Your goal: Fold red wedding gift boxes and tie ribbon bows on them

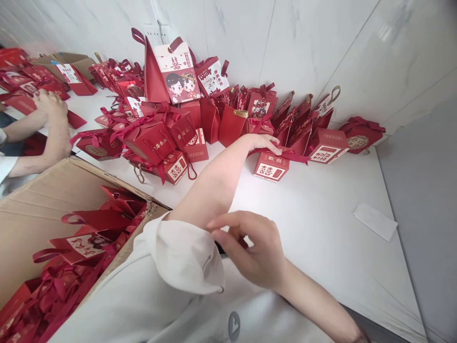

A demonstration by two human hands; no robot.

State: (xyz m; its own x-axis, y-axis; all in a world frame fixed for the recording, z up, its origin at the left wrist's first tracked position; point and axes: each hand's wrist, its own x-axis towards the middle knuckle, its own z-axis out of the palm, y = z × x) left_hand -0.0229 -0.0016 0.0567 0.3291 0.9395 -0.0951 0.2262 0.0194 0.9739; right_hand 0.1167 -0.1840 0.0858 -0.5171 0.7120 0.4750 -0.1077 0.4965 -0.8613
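Note:
My left hand (262, 142) reaches across to a small red gift box (271, 166) with white-framed characters, its fingers closed around the dark red ribbon at the box's top. The box stands upright on the white table (303, 219). Close to my body, my right hand (255, 245) is bent, thumb and forefinger brought together in a pinch beside my left sleeve (185, 252). Whether anything is between those fingertips cannot be made out. Just right of the held box stands another red box (328, 145) with a similar white-framed front.
Red gift boxes and bags (150, 138) crowd along the marble-look wall. A cardboard carton (117, 178) at left holds many red bags. White paper (374, 221) lies at the right. A co-worker's hand (52, 105) touches red packaging at far left.

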